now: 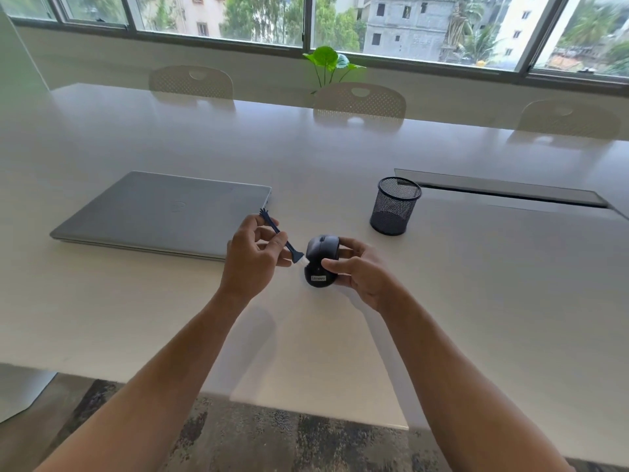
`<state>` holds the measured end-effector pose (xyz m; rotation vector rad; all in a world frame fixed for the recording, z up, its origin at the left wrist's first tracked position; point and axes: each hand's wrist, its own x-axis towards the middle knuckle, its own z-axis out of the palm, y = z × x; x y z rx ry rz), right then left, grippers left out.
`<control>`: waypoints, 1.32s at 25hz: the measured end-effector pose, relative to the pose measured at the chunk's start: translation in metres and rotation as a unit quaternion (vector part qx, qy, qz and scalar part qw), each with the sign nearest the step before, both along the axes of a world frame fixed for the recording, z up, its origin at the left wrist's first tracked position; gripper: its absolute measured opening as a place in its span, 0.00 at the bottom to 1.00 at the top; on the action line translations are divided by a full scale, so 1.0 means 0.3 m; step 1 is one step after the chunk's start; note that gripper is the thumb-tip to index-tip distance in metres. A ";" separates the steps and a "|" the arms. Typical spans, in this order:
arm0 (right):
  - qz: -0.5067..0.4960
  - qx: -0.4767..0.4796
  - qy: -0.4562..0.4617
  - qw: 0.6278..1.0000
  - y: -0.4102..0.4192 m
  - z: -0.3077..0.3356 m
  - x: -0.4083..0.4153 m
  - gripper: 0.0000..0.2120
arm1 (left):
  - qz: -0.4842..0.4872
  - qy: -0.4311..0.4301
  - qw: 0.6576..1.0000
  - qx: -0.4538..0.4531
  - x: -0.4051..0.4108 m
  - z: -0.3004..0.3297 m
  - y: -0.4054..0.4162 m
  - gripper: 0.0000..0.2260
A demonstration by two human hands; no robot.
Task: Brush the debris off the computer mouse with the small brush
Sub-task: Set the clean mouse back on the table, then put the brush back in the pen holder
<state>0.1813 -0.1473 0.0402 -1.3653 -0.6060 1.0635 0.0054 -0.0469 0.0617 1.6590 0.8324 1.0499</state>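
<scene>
Two bare hands at work above a pale table (442,284). The right hand (357,267) grips one dark mouse (320,262), thumb curled over its top and fingers wrapped round its far side; the mouse is tilted, its labelled rear end toward the viewer, and whether it touches the tabletop cannot be told. The left hand (253,257) pinches one small blue brush (280,235) by its thin handle between thumb and curled fingertips; the white bristle end points down and right and meets the left flank of the mouse, just beside the right thumb tip, while the handle's far end juts up past the left knuckles. Just beyond the left fingers lies one closed grey laptop (163,212), its near right corner close behind that hand. Beyond the right fingers and well apart stands one black mesh cup (394,206); farther right runs a recessed slot (503,194) in the tabletop. Bare tabletop lies open on the near side of both wrists, down to the table's near edge. Three chairs (359,100) line the far edge; one plant (328,61) stands below the windows
</scene>
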 end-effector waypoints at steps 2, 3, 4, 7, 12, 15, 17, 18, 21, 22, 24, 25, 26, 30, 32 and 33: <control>-0.006 -0.007 -0.008 1.000 0.018 0.003 0.004 0.24 | 0.001 0.002 1.000 0.001 0.016 -0.002 0.012 0.05; -0.010 -0.010 -0.010 1.000 0.027 0.003 0.004 0.22 | 0.001 0.007 1.000 0.000 0.022 -0.005 0.023 0.05; -0.013 -0.014 -0.011 1.000 0.033 0.002 0.004 0.20 | 0.001 0.012 1.000 -0.002 0.027 -0.007 0.034 0.05; -0.015 -0.028 -0.027 0.999 0.047 0.001 0.009 0.15 | -0.008 0.022 1.000 -0.005 0.042 -0.006 0.067 0.06; -0.079 -0.072 -0.128 0.986 0.068 -0.022 0.018 0.15 | -0.022 0.026 0.999 -0.003 0.062 0.023 0.127 0.06; -0.101 -0.100 -0.191 0.971 0.059 -0.032 0.023 0.21 | -0.035 0.028 0.999 0.003 0.087 0.030 0.142 0.05; -0.107 -0.122 -0.235 0.958 0.045 -0.038 0.039 0.30 | -0.044 0.024 0.999 0.004 0.109 0.035 0.144 0.05; -0.111 -0.123 -0.255 0.953 0.037 -0.040 0.045 0.30 | -0.047 0.021 0.999 0.004 0.124 0.038 0.145 0.05; -0.141 -0.093 -0.312 0.935 0.011 -0.048 0.045 0.25 | -0.060 0.014 0.998 0.007 0.172 0.047 0.147 0.05; -0.157 -0.084 -0.344 0.922 0.003 -0.054 0.046 0.23 | -0.066 0.011 0.998 0.009 0.187 0.056 0.146 0.06; -0.192 -0.084 -0.429 0.879 -0.012 -0.064 0.059 0.20 | -0.078 0.004 0.997 0.011 0.224 0.079 0.146 0.07; -0.207 -0.093 -0.474 0.851 -0.019 -0.067 0.068 0.19 | -0.086 0.003 0.996 0.013 0.246 0.092 0.146 0.07; -0.217 -0.110 -0.515 0.822 -0.023 -0.069 0.075 0.18 | -0.092 0.003 0.996 0.018 0.270 0.106 0.146 0.07; -0.182 -0.193 -0.605 0.751 -0.017 -0.099 0.078 0.20 | -0.108 0.013 0.993 0.051 0.390 0.165 0.130 0.05; -0.166 -0.221 -0.611 0.742 -0.014 -0.117 0.078 0.21 | -0.121 0.011 0.991 0.059 0.462 0.195 0.120 0.05; -0.160 -0.228 -0.612 0.740 -0.015 -0.121 0.079 0.21 | -0.128 0.009 0.990 0.058 0.499 0.207 0.118 0.06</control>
